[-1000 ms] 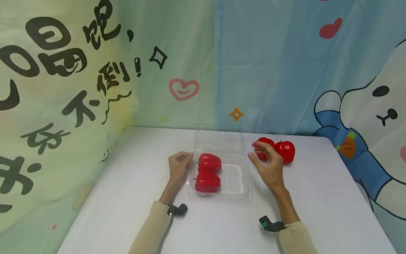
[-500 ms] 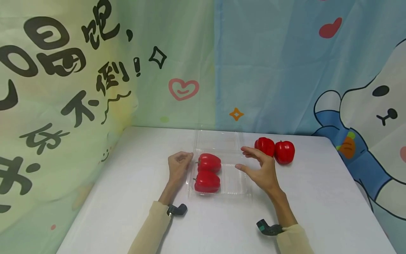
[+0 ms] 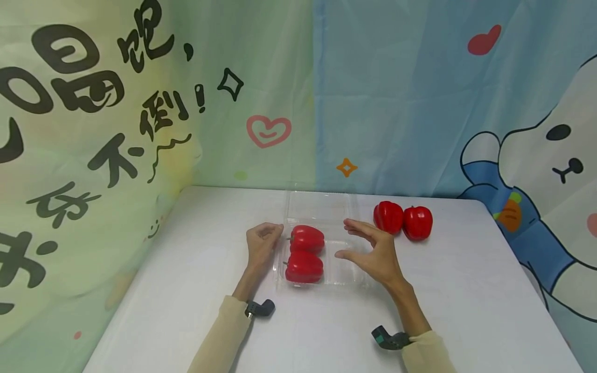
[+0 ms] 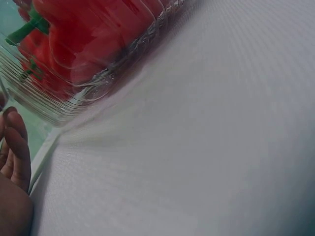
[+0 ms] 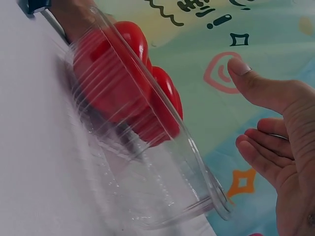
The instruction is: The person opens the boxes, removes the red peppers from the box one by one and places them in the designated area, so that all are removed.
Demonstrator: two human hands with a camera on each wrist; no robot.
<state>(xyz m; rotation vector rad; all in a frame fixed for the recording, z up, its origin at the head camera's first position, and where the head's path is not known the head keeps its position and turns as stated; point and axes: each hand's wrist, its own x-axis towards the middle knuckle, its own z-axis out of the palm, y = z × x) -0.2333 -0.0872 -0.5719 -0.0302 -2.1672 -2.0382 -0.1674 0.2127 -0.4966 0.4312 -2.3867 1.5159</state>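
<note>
A clear plastic clamshell container (image 3: pixel 342 272) lies unfolded on the table, its lid at the back. Two red bell peppers, a rear one (image 3: pixel 308 238) and a front one (image 3: pixel 304 268), lie on their sides in its left half, stems to the left. My left hand (image 3: pixel 262 242) pinches the container's left rim; in the left wrist view its fingers (image 4: pixel 17 142) are at the tray's corner. Over the bare right half hovers my right hand (image 3: pixel 377 255), thumb and fingers spread apart and holding nothing. The right wrist view shows that hand (image 5: pixel 275 142) above the rim.
Two more red bell peppers, one on the left (image 3: pixel 388 216) and one on the right (image 3: pixel 417 223), stand side by side on the white table (image 3: pixel 466 290), behind and right of my right hand. A printed cloth backdrop (image 3: pixel 396 103) hangs behind the table.
My right hand has moved left, away from the two peppers on the table, to over the container's right half, its thumb and fingers spreading wider. The left hand stays at the rim.
</note>
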